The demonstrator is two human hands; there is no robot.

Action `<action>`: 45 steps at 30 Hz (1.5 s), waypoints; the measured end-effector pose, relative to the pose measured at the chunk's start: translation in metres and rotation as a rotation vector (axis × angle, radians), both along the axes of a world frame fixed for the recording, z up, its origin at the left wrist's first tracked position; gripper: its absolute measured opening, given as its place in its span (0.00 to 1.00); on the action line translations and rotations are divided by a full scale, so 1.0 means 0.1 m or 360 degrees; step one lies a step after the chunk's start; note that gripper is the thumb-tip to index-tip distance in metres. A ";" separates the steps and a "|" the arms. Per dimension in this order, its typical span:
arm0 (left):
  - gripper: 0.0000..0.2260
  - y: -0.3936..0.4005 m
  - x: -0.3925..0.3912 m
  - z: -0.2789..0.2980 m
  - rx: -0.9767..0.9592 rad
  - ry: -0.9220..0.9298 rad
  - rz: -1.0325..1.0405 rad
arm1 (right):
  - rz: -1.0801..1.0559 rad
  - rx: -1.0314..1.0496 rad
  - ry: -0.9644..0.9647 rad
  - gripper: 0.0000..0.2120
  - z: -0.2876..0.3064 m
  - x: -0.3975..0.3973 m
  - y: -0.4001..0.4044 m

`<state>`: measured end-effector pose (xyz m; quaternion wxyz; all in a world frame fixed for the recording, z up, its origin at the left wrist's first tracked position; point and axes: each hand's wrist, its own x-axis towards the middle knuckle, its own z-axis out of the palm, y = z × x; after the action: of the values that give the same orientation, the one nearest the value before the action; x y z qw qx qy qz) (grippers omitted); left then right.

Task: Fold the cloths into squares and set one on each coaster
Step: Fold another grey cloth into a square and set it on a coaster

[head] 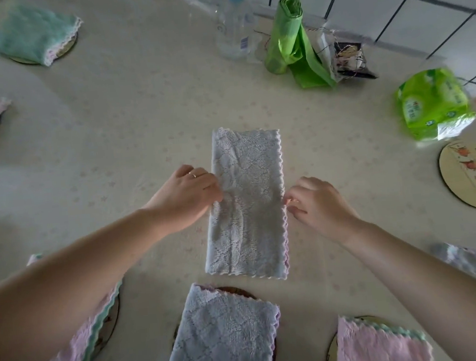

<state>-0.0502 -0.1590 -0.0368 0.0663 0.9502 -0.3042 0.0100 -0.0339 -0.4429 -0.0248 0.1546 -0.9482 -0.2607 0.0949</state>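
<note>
Two hands flank the half-folded grey cloth (246, 205) at table centre: your left hand (188, 197) presses its edge, your right hand (316, 202) pinches the scalloped hem; fold end to end, corners matched, for the bare coaster (473, 174)

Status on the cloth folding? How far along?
Done: five coasters already carry folded cloths, e.g. the teal one and the blue one. In hand: left hand and right hand at the long edges of a half-folded grey cloth. Left: square it, set it on the bare coaster.
</note>
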 end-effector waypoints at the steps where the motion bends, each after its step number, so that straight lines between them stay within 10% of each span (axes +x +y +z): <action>1: 0.13 0.04 -0.06 -0.02 -0.0026 0.0013 -0.0053 | 0.0160 -0.0008 -0.0097 0.10 -0.03 -0.03 -0.03; 25: 0.12 -0.01 -0.49 -0.15 -0.0372 0.0160 0.0263 | 0.0267 -0.0031 -0.0272 0.04 -0.21 -0.18 0.07; 35: 0.08 -0.01 -0.84 0.18 -0.0745 0.1155 0.0806 | -0.0102 0.0398 0.0666 0.05 0.08 -0.61 -0.01; 45: 0.09 -0.13 -0.44 0.16 -0.0841 0.1451 0.1201 | -0.0972 0.0801 0.1165 0.11 -0.07 -0.36 0.20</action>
<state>-0.0945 -0.1721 -0.0203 0.4124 0.8524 0.1219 -0.2974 -0.0695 -0.4233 -0.0317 0.4784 -0.8195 0.0832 0.3043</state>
